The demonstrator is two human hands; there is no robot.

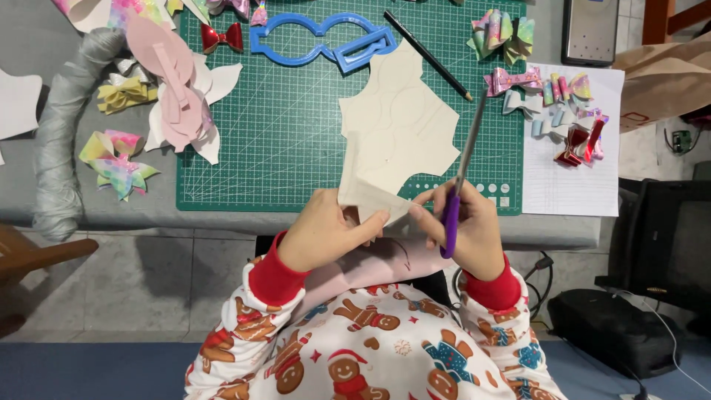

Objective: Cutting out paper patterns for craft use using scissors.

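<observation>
Cutting mat [296,148]: a green gridded mat is laid flat on the grey table; every place below is given relative to it.
Cream sheet [396,133]: an off-white sheet with traced curved outlines is held over the mat's near right part, its long axis running from the near edge away toward the far side, tilted slightly right. Its near corner hangs past the mat's near edge.
Blue template [318,41]: a blue bow-shaped outline frame is seen at the mat's far edge, well apart from the sheet.
Pink cut-outs [174,89]: stacked at the mat's left edge, among small finished bows.
Left hand [326,233]: closed in a pinch on the sheet's near corner, just off the mat's near edge.
Right hand [463,230]: clenched around the purple handles, beside the same corner, also off the near edge.
Scissors [461,174]: the blades are pointed away along the sheet's right edge, just beside it; whether the edge is between them cannot be told.
Pencil [428,55]: laid diagonally at the mat's far right.
</observation>
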